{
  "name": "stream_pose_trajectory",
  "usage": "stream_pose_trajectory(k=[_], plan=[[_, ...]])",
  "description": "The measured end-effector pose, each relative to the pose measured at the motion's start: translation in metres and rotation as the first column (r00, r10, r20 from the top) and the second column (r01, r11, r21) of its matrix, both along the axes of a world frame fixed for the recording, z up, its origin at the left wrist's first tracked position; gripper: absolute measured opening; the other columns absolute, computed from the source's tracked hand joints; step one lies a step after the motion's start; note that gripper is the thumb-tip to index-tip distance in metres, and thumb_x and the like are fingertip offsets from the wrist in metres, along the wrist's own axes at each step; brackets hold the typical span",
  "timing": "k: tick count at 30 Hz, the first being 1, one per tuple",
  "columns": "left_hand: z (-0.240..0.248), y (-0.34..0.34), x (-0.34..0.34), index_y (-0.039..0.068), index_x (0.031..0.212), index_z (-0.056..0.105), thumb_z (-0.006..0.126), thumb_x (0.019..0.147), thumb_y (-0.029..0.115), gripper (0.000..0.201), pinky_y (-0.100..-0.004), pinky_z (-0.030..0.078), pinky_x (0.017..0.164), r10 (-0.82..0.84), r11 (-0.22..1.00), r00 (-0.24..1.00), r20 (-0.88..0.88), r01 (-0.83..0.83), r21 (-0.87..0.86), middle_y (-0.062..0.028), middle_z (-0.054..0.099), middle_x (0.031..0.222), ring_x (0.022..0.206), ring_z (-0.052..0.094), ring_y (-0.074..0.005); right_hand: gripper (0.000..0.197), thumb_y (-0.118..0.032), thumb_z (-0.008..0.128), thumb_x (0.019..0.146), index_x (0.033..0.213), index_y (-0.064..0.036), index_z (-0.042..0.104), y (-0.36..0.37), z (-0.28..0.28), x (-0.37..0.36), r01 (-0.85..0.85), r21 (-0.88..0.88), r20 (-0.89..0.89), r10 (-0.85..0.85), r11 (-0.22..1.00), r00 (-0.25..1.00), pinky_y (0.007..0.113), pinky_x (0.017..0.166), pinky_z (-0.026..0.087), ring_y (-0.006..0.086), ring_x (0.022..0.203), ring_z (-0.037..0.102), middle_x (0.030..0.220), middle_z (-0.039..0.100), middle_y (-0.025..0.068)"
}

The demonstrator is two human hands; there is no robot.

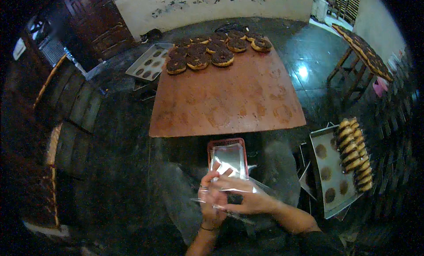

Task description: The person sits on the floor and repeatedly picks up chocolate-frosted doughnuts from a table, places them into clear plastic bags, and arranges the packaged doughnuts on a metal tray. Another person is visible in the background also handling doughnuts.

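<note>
My left hand [213, 202], a dark band at its wrist, is in front of me with its fingers curled and partly blurred. Across it reaches my right hand [247, 197], thumb and fingers closing from the right. Between them both hands grip a thin clear plastic bag [232, 189], whose see-through edges stick out on either side. Just beyond lies a red plastic basket [209, 153] with a stack of clear plastic bags [229, 155] in it. The fingertips overlap, so their exact hold is partly hidden.
A reddish-brown board [225, 101] bears several round chocolate-topped breads [197, 60] at its far end. At right, a baking tray [329, 167] stands beside a row of wrapped breads [353, 152]. Another tray [150, 61] is at far left; a topped wooden stand [360, 53] is far right.
</note>
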State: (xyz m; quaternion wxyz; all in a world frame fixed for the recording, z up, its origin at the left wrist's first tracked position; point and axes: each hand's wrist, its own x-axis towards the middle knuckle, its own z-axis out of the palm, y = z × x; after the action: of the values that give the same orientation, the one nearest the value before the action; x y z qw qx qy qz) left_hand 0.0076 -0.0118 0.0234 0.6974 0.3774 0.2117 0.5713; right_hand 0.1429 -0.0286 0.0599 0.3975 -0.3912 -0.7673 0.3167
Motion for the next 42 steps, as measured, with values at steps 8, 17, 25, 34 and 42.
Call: stream_pose_trajectory(k=[8, 17, 25, 34, 42], plan=[[0.011, 0.056, -0.105, 0.002, 0.122, 0.042, 0.042, 0.088, 0.029, 0.043, -0.0481, 0.035, 0.099, 0.437, 0.862, 0.841, 0.319, -0.493, 0.118, -0.0185, 0.031, 0.137, 0.121, 0.039, -0.0321, 0.031, -0.009, 0.062, 0.077, 0.107, 0.0001, 0.058, 0.160, 0.026, 0.081, 0.171, -0.022, 0.021, -0.171, 0.985, 0.985, 0.032, 0.082, 0.047, 0.0170, 0.094, 0.058, 0.100, 0.062, 0.0090], [-0.032, 0.015, -0.152, -0.003, 0.125, 0.040, 0.053, 0.088, 0.023, 0.047, -0.0541, 0.027, 0.102, 0.479, 0.877, 0.811, -0.335, -0.431, 0.210, -0.0224, 0.027, 0.137, 0.123, 0.033, -0.0390, 0.122, -0.041, 0.080, 0.056, 0.141, -0.0188, -0.005, 0.424, -0.060, 0.118, 0.880, 0.036, 0.455, -0.791, 0.474, 0.408, 0.067, 0.097, 0.011, 0.0364, 0.123, 0.035, 0.127, 0.043, 0.0218], [-0.027, 0.021, -0.069, 0.000, 0.123, 0.042, 0.043, 0.087, 0.036, 0.051, -0.0511, 0.030, 0.101, 0.357, 0.913, 0.909, 0.214, -0.292, -0.284, -0.0190, 0.040, 0.132, 0.120, 0.039, -0.0341, 0.114, -0.032, 0.078, 0.063, 0.140, -0.0123, -0.004, 0.374, -0.035, 0.131, 0.787, -0.132, 0.087, -0.784, 0.603, 0.615, 0.043, 0.083, 0.046, 0.0331, 0.089, 0.061, 0.103, 0.061, 0.0192], [-0.049, 0.040, -0.022, 0.001, 0.110, 0.053, 0.042, 0.088, 0.042, 0.048, -0.0534, 0.032, 0.100, 0.241, 0.696, 0.725, 0.645, 0.334, -0.636, -0.0172, 0.048, 0.122, 0.116, 0.042, -0.0365, 0.121, -0.042, 0.082, 0.057, 0.142, -0.0067, 0.004, 0.030, 0.035, 0.081, -0.004, -0.398, -0.644, -0.276, 0.918, 0.713, 0.036, 0.095, 0.037, 0.0242, 0.112, 0.047, 0.121, 0.046, 0.0168], [-0.023, 0.021, -0.017, 0.007, 0.117, 0.051, 0.039, 0.087, 0.051, 0.054, -0.0544, 0.023, 0.104, 0.014, 0.953, 0.817, 0.577, 0.164, -0.255, -0.0167, 0.042, 0.131, 0.125, 0.034, -0.0299, 0.111, -0.035, 0.079, 0.058, 0.139, 0.0005, 0.012, -0.017, 0.034, 0.059, 0.170, -0.382, -0.369, -0.318, 0.909, 0.874, 0.039, 0.099, 0.030, 0.0240, 0.102, 0.053, 0.112, 0.053, 0.0130]])
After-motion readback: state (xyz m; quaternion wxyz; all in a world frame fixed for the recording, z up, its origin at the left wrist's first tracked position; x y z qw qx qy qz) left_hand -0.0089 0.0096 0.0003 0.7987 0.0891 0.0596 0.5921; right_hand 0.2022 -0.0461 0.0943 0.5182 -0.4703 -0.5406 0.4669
